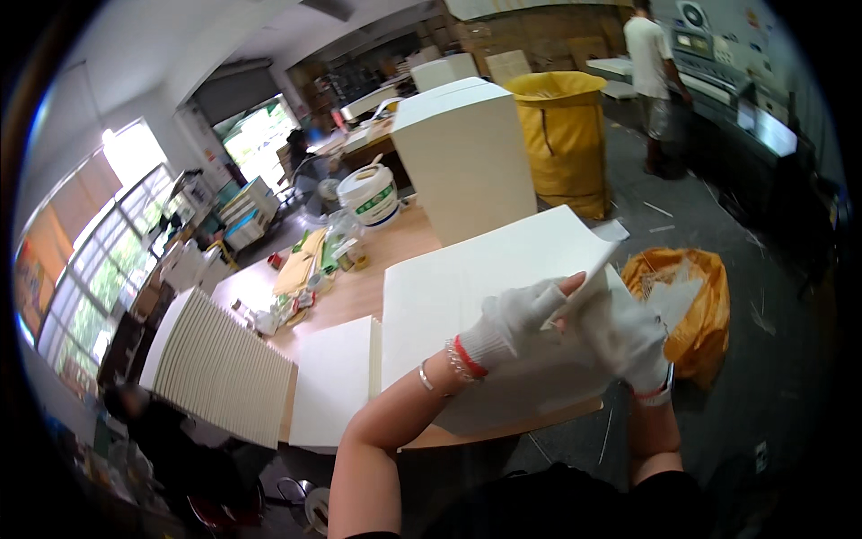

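Note:
A large white sheet (476, 269) lies on top of a stack at the front right of the table, its far right corner curling up. My left hand (525, 314), in a white glove with bare fingertips, is closed at the sheet's right edge, thumb uppermost. Close beside it is my right hand (628, 341), also gloved in white, at the same edge. Motion smears its fingers, so their grip is unclear. A lower white stack (332, 382) sits left of my left forearm.
A tall white stack (467, 166) stands at the table's far side, and a ridged stack (220, 377) at its left. The wooden table (404, 234) bears a white bucket (368, 193) and clutter. Right are a yellow bag (566, 144) and an orange bag (705, 314). Other people sit left and stand far right.

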`<state>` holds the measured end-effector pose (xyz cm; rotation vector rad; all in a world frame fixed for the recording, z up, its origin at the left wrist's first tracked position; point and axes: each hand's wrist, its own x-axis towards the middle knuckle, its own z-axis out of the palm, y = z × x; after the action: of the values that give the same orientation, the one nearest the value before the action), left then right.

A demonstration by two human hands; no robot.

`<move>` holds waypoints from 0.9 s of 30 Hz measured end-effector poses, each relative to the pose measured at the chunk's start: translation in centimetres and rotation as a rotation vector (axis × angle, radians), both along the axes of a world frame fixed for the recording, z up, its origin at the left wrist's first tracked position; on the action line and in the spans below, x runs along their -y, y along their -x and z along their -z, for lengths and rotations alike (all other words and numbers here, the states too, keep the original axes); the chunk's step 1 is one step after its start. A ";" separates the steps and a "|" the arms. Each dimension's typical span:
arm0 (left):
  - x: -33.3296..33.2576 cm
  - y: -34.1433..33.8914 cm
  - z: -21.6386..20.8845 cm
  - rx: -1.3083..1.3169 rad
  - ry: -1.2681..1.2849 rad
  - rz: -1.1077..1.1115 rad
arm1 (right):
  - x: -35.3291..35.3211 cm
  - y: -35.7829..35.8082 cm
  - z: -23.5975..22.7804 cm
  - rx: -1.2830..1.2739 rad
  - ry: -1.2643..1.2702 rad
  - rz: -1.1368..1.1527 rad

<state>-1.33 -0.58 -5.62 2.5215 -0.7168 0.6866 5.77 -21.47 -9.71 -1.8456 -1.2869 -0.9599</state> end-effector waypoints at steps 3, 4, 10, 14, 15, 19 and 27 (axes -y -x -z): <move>1.4 2.0 0.2 -0.022 -0.219 -0.244 | -1.3 2.7 -1.3 -0.160 0.066 -0.019; 1.7 2.0 0.3 0.030 -0.227 -0.214 | -0.9 2.7 -1.1 -0.255 0.120 -0.010; 1.4 1.5 -0.1 0.006 -0.178 -0.152 | -2.5 3.2 -0.3 -0.120 0.126 -0.014; -3.5 4.5 -5.3 0.148 0.121 -0.399 | -8.5 7.2 -1.0 -0.176 0.288 -0.352; -4.5 4.7 -6.7 0.212 0.260 -0.349 | -9.8 7.8 0.0 -0.062 0.347 -0.394; -10.6 9.7 -9.6 0.501 0.841 -0.261 | -16.4 13.2 -0.5 0.052 0.349 -0.513; -23.3 17.5 -9.5 0.739 1.377 -0.503 | -18.2 15.2 0.4 0.075 0.310 -0.446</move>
<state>-18.82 22.74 3.91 1.0934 0.2562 1.5885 -9.39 -3.27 -10.08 -1.6398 -1.8788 -0.6173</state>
